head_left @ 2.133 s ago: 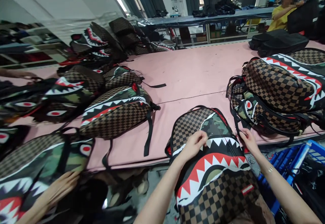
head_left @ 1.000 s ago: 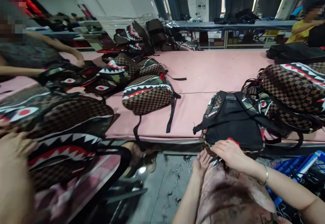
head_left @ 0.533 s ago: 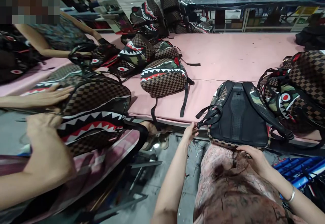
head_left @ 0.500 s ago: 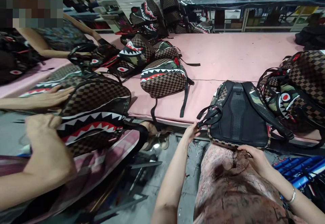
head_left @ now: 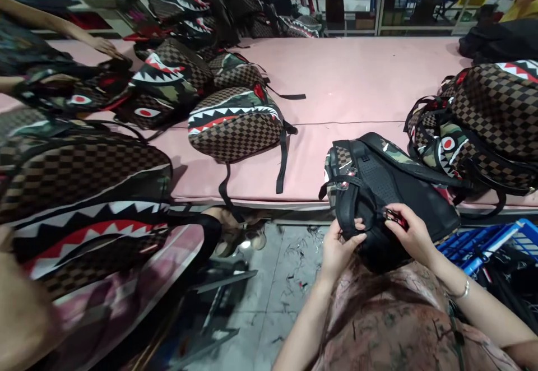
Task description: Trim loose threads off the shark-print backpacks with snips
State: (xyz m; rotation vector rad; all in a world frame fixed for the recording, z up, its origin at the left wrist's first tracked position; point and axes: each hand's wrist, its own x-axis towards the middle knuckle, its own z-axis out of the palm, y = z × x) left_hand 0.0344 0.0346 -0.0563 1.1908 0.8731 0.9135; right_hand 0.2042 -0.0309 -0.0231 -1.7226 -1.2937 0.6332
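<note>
A backpack (head_left: 414, 191) lies tilted at the table's front edge, its black padded back panel facing up and its lower end over my lap. My left hand (head_left: 341, 247) is closed on a black shoulder strap (head_left: 348, 211) at the bag's left side. Over the back panel, my right hand (head_left: 412, 233) is closed around a small black-and-red tool (head_left: 395, 218), mostly hidden by the fingers. Its tip points toward the strap my left hand holds. Whether it touches the strap I cannot tell.
Another checkered shark-mouth backpack (head_left: 237, 124) lies on the pink table (head_left: 344, 85). More bags (head_left: 491, 124) are piled at right. A co-worker's arm (head_left: 25, 304) is beside a large backpack (head_left: 90, 191) at left; another person's hand (head_left: 105, 46) reaches over bags. A blue crate (head_left: 491, 245) stands at lower right.
The backpack has turned and tilted toward me. My left hand has moved right, onto the shoulder strap. My right hand has risen from the bag's bottom edge to above the back panel. The view has shifted right.
</note>
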